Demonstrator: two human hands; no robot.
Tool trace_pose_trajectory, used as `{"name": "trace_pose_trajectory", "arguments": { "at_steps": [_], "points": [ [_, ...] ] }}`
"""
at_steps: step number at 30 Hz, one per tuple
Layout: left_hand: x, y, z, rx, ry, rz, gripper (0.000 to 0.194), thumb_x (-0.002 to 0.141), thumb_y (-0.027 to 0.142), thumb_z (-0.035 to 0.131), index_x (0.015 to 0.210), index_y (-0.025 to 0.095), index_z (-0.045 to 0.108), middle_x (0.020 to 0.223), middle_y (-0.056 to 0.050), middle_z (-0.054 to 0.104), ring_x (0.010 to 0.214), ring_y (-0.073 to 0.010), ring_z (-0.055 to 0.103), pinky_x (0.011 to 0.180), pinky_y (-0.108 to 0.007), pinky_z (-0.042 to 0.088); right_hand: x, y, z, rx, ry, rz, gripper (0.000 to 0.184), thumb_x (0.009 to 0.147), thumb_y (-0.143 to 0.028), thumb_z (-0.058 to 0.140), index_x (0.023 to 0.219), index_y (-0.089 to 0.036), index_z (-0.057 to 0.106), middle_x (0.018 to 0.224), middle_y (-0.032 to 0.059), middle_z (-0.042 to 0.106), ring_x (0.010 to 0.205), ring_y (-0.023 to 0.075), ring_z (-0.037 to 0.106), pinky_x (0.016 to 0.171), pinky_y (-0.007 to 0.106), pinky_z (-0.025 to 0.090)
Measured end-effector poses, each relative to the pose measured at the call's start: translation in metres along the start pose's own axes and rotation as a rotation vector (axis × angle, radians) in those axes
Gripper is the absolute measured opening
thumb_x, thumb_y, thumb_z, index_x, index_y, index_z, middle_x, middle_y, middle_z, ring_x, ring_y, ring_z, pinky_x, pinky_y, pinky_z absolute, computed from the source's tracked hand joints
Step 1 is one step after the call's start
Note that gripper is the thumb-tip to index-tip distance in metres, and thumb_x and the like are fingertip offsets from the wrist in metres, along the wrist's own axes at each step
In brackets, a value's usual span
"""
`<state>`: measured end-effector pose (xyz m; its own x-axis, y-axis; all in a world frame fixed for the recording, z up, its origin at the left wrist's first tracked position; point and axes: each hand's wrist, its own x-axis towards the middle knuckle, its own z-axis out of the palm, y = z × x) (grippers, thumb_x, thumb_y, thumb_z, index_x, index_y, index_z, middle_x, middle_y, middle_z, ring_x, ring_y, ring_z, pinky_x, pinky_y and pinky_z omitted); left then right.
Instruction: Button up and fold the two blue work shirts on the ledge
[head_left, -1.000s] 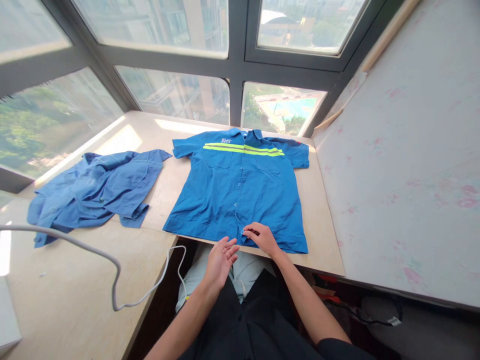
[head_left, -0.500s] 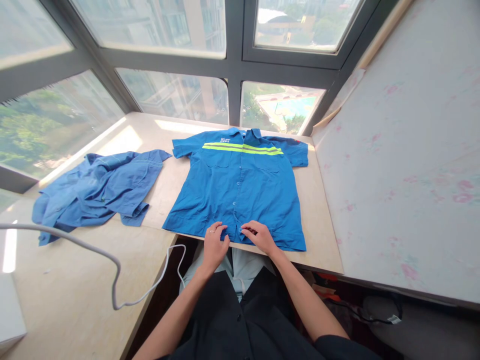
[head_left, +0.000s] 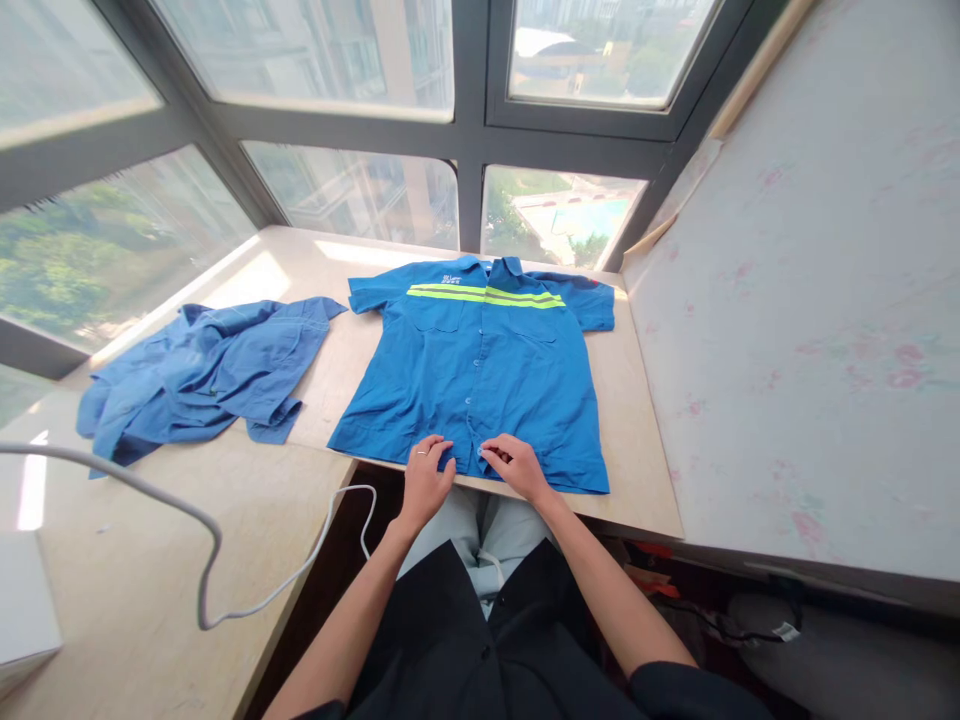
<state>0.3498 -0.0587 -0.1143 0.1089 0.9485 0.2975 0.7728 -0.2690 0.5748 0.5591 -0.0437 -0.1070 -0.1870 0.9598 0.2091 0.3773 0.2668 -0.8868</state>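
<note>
Head view: the blue work shirt (head_left: pixel 480 385) lies flat, front up, on the wooden table (head_left: pixel 637 400). Left hand (head_left: pixel 426 478) and right hand (head_left: pixel 514 466) pinch its near hem. A crumpled blue garment (head_left: pixel 202 370) lies left of the shirt.

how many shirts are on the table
2. The bright blue shirt with the yellow-green stripe lies flat near the table edge, both hands on its hem. The paler blue shirt lies crumpled to its left. More could be hidden in that heap.
</note>
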Motion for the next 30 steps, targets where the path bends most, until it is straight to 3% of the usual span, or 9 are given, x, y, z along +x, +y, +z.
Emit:
{"name": "trace_pose_trajectory", "arguments": {
  "at_steps": [30],
  "points": [
    [-0.0085, 0.0032, 0.0040, 0.097, 0.025, 0.084, 0.030, 0.093, 0.025, 0.050, 0.118, 0.017, 0.064, 0.123, -0.013, 0.061, 0.111, -0.0280, 0.055, 0.097, -0.043, 0.046, -0.0040, -0.0028, 0.0003, -0.065, 0.011, 0.008, 0.019, 0.093, -0.033, 0.058, 0.095, -0.021, 0.072, 0.081, 0.0037, 0.066, 0.064, 0.0134, 0.055, 0.062, 0.026, 0.046]
  ]
}}
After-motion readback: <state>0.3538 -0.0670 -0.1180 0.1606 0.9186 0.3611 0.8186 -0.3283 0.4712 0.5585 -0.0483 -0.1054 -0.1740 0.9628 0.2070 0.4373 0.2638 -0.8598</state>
